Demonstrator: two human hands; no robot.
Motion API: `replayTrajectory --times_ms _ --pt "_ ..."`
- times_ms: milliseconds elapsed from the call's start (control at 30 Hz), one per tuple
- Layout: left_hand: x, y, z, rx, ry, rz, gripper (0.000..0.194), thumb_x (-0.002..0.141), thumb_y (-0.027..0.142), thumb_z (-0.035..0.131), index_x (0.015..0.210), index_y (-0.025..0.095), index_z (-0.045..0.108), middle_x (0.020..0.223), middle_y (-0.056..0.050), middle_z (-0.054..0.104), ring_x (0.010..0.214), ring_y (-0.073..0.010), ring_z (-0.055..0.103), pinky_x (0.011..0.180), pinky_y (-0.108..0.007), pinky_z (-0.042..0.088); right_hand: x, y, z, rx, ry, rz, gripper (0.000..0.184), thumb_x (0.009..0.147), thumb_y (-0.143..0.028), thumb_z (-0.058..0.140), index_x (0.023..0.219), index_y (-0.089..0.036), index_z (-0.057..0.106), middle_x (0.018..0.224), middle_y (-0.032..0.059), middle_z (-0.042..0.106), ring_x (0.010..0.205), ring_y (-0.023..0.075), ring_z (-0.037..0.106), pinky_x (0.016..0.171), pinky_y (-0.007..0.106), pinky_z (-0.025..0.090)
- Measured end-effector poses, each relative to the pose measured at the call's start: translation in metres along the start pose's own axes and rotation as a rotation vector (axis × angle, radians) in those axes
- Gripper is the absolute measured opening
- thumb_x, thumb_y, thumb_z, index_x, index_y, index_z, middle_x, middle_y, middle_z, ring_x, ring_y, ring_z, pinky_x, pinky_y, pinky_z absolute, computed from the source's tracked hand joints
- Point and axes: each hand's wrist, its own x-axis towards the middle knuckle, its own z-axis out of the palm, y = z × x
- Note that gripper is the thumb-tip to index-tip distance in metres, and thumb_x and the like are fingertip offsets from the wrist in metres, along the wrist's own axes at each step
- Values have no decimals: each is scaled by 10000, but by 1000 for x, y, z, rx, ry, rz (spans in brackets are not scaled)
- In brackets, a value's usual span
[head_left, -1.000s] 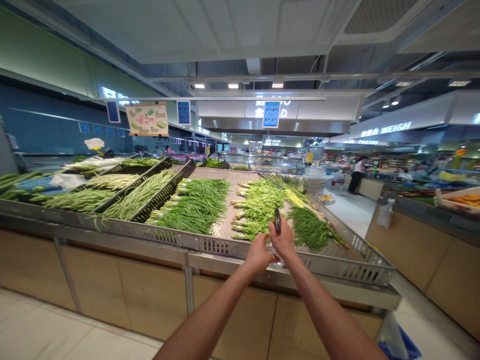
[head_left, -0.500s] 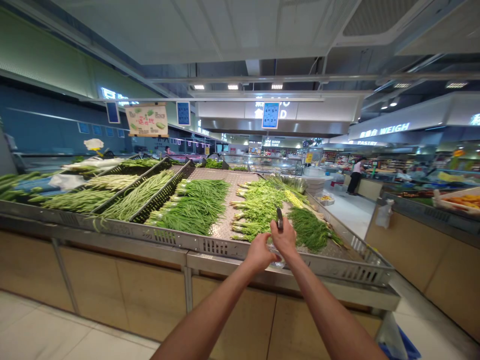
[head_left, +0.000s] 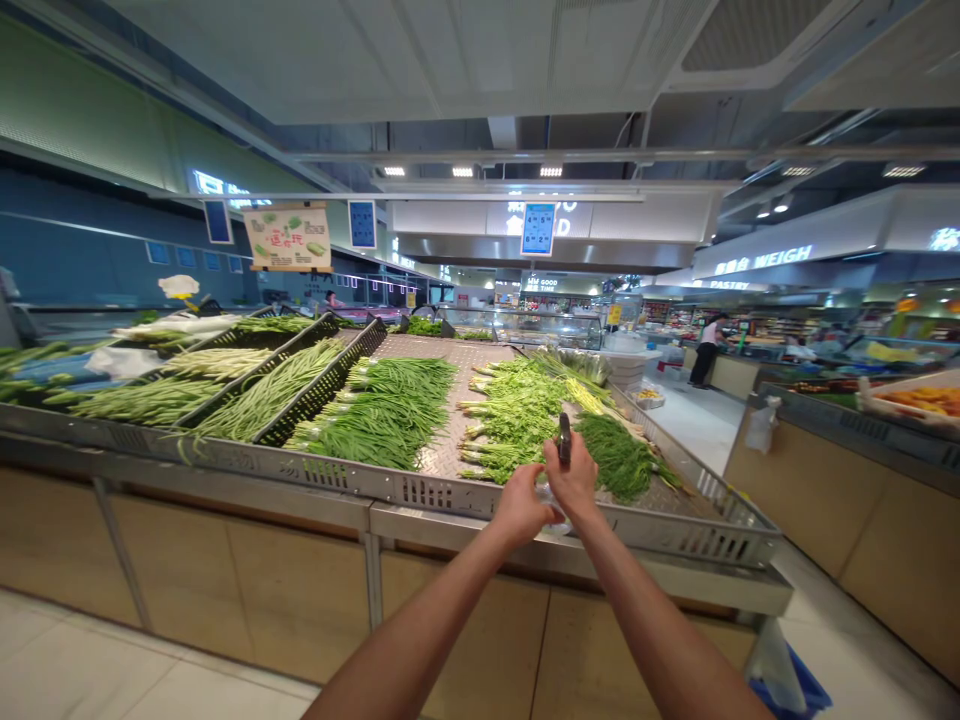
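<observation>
My right hand (head_left: 573, 482) is closed around a short, dark tool (head_left: 564, 432) whose rounded top stands up above my fist. Its exact kind is unclear. Right beside it, my left hand (head_left: 519, 510) curls its fingers around a piece of clear crinkled plastic (head_left: 555, 508), which lies between the two hands. Both arms reach out over the front rim of a metal vegetable display (head_left: 439, 493). Just beyond my hands lie bundles of leafy celery-like greens (head_left: 506, 405), with feathery dark-green herbs (head_left: 616, 458) to the right.
Bunched green chives (head_left: 382, 410) lie left of centre. Black perforated dividers (head_left: 319, 400) separate them from long beans (head_left: 274, 385). A person (head_left: 707, 350) stands far back at the right. Another produce stand (head_left: 847, 490) rises across the aisle. A blue bin (head_left: 795, 680) sits low at right.
My right hand and the dark tool have shifted slightly right, and the tool's angle has changed a little. My left hand keeps nearly the same place. The surroundings have slid slightly left in view.
</observation>
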Motion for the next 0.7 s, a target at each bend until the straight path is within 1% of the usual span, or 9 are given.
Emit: replayTrajectory --times_ms 100,200,267,500,700 --pt "-2 5 0 -4 -20 2 599 413 181 722 977 160 521 997 -38 526 927 -194 471 811 -280 371 1 1 -2 -26 3 17 369 716 -440 343 892 -159 505 735 33 569 691 171 512 620 253 295" --pt "-3 8 0 3 -45 -15 610 414 186 721 988 150 518 990 -46 531 921 -198 473 810 -285 370 0 3 -3 -63 -22 72 334 725 -427 333 826 -163 511 671 28 562 653 171 511 579 247 288" --pt "-3 9 1 2 -61 -30 620 414 186 720 999 153 515 989 -46 534 922 -200 474 811 -288 370 -1 4 -4 -75 -21 90 325 728 -425 328 810 -167 508 664 29 562 644 171 510 565 246 287" --pt "0 2 6 -40 -70 -24 614 412 179 724 993 160 526 1010 -43 535 939 -207 471 831 -301 366 -2 8 -3 -49 -16 79 365 718 -430 347 916 -161 493 745 46 577 724 191 528 607 263 305" --pt "2 -2 8 -51 -61 -16 626 419 180 717 1011 156 515 1037 -53 521 959 -204 462 838 -293 367 1 8 -1 -33 -32 80 380 709 -434 359 948 -165 482 778 42 580 751 194 526 625 271 309"
